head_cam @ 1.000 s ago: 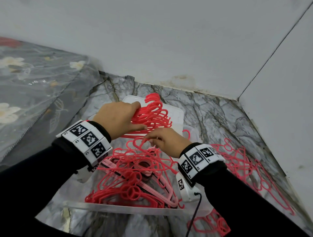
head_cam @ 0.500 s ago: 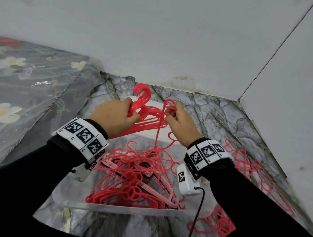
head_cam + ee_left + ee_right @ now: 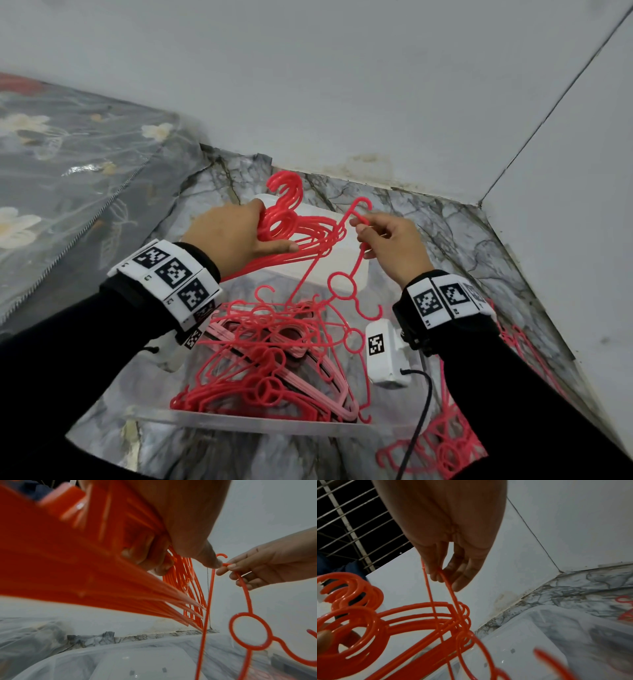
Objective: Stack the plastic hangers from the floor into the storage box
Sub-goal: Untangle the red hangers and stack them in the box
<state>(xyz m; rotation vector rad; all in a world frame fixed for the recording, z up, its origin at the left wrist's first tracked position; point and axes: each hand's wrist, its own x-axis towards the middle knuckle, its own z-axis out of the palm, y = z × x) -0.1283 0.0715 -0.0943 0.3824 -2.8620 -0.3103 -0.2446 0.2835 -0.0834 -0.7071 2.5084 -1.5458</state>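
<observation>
L hand (image 3: 236, 236) fingers curled round hanger bundle (image 3: 308, 236) | R hand (image 3: 394, 246) pinching single hanger (image 3: 342, 284) | tip: line up hooks w/ bundle before box (image 3: 239, 419)

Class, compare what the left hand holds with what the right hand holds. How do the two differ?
The left hand grips a bundle of hangers with hooks aligned; the right hand pinches a single hanger. The bundle lies roughly level; the single hanger dangles down. Both are red plastic, held above the storage box.
</observation>
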